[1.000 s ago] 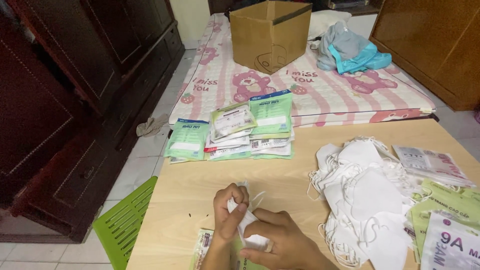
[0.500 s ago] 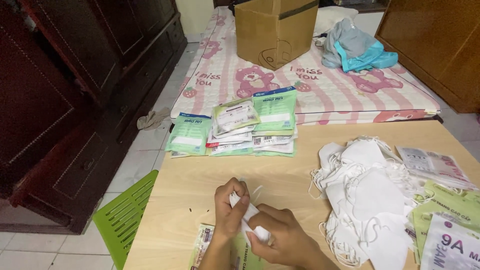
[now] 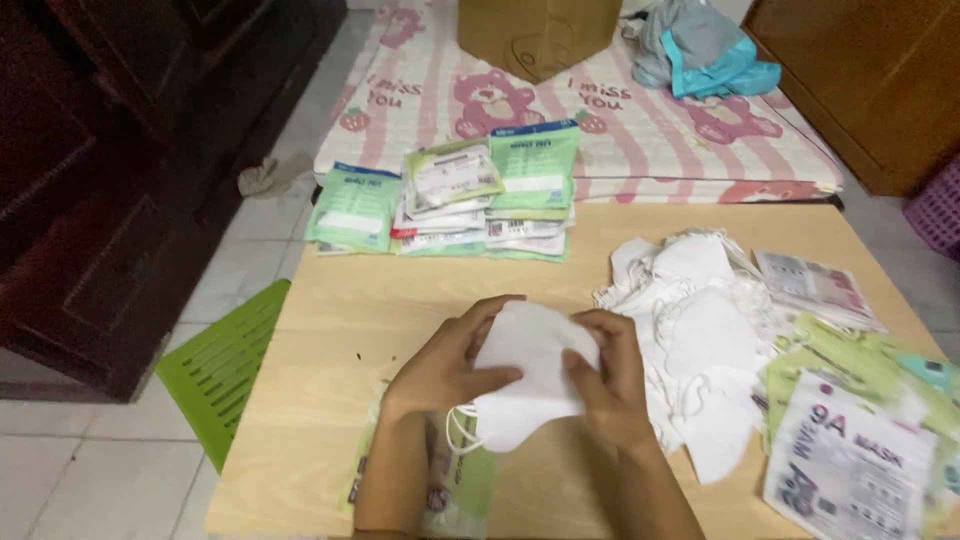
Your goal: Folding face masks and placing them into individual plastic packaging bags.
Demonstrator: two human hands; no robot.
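Holding the white folded fabric face mask (image 3: 530, 375) now opened out flat, no longer bunched | both hands' fingers (image 3: 590, 385) pinching its sides | above desk's (image 3: 330, 330) near edge, green packet (image 3: 460, 480) beneath.

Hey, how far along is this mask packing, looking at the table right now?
Partway, it seems. Done: a stack of filled green-and-white packets sits at the table's far edge. In hand: the left hand and right hand hold one white mask over a packet lying under the wrists. Left: a heap of loose white masks and a pile of packets on the right.
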